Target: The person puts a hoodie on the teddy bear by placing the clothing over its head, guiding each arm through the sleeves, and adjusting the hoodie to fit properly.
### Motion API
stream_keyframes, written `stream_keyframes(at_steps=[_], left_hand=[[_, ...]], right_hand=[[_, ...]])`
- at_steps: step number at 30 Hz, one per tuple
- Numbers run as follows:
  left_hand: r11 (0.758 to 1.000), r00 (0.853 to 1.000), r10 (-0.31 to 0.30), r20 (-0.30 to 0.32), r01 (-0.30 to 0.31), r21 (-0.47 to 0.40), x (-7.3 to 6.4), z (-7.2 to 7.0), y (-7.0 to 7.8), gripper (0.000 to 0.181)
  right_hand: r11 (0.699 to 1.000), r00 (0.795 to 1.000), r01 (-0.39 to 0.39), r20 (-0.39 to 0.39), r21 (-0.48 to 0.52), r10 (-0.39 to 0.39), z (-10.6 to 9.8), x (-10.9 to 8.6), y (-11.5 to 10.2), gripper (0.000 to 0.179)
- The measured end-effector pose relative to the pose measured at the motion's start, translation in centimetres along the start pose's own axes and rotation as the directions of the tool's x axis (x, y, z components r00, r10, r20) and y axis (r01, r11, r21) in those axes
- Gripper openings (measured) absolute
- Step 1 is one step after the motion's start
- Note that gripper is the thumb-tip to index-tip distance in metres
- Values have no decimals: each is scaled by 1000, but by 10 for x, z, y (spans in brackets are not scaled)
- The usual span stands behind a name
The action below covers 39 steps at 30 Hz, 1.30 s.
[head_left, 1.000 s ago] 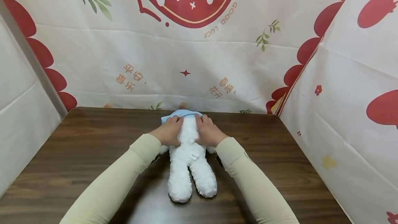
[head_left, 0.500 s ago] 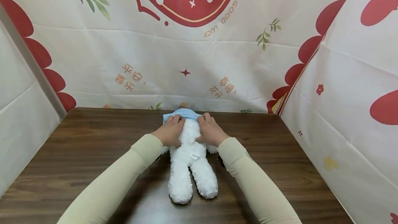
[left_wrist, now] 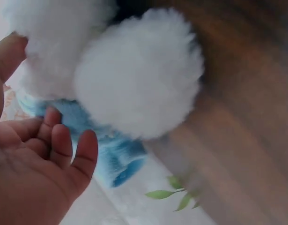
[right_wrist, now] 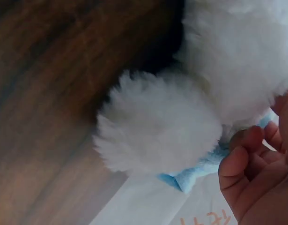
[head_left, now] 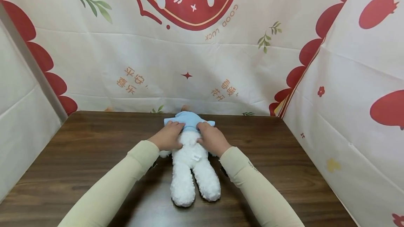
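A white fluffy stuffed toy (head_left: 183, 185) lies on the table, two long parts pointing toward me and a small white tag (head_left: 196, 157) near its middle. Over its far end sits a light-blue doll shirt (head_left: 188, 117) with a corner sticking out on each side. My left hand (head_left: 167, 136) grips the shirt's left edge, its thumb against the plush. On the other side my right hand (head_left: 214, 138) holds the right edge the same way. Round plush parts show beside the curled fingers in the left wrist view (left_wrist: 139, 79) and right wrist view (right_wrist: 158, 122). Some fingertips are hidden.
The dark wooden table (head_left: 94, 157) ends just beyond the toy. A printed white cloth backdrop (head_left: 151, 55) hangs behind that edge. White cloth walls stand at the left (head_left: 22, 97) and right (head_left: 350, 115).
Both hands have shifted slightly toward me with the doll shirt, which now covers more of the toy's far end. The toy's long parts have stayed about in place.
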<state>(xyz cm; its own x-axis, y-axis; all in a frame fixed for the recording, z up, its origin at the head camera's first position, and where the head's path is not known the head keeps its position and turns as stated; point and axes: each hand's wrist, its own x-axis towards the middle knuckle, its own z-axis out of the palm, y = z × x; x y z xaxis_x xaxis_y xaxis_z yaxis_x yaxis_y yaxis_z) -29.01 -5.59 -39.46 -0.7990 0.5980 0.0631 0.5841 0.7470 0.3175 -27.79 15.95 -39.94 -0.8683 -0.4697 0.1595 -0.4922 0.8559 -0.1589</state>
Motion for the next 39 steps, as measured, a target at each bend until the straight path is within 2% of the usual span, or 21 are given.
stream_keyframes(at_steps=[5, 9, 11, 14, 16, 19, 21, 25, 29, 33, 36, 39], left_hand=[[998, 997, -7, -76, 2, -65, -8, 12, -5, 58], [997, 986, -16, -167, 3, -73, -16, 17, -3, 53], [998, 978, -2, -210, -11, -59, -19, 17, 0, 52], [998, 967, 41, -252, -50, -26, -21, 15, 5, 54], [997, 966, 62, -251, -69, -21, -21, 13, 7, 55], [997, 975, 64, -214, -73, -32, -19, 12, 6, 62], [997, 981, 57, -185, -66, -44, -18, 12, 5, 65], [997, 988, 52, -142, -61, -55, -17, 11, 3, 65], [995, 992, 46, -117, -56, -85, -17, 10, 0, 61], [988, 995, 18, -96, -32, -150, -17, 12, -1, 58], [984, 996, 1, -86, -17, -179, -16, 15, 2, 61], [985, 996, -1, -91, -14, -173, -15, 18, 3, 67]], right_hand=[[999, 999, 22, -36, 30, -21, 3, -6, 0, 27], [998, 996, 38, -79, 52, -34, 5, -10, 0, 31], [999, 991, 42, -129, 27, -38, 6, -13, 0, 38], [996, 971, 41, -232, -74, -57, 8, -16, -1, 44], [989, 955, 38, -287, -143, -79, 9, -18, -3, 45], [980, 943, 41, -316, -197, -103, 10, -19, -6, 46], [982, 945, 35, -314, -188, -94, 12, -19, -7, 50], [995, 944, 10, -328, -97, -42, 15, -18, -6, 56], [999, 954, -1, -299, -46, -13, 16, -16, -5, 55], [1000, 970, 16, -243, -13, -19, 15, -13, -1, 53], [999, 981, 22, -194, 37, -14, 14, -12, 3, 60], [997, 987, 28, -159, 77, -15, 13, -11, 4, 63]])
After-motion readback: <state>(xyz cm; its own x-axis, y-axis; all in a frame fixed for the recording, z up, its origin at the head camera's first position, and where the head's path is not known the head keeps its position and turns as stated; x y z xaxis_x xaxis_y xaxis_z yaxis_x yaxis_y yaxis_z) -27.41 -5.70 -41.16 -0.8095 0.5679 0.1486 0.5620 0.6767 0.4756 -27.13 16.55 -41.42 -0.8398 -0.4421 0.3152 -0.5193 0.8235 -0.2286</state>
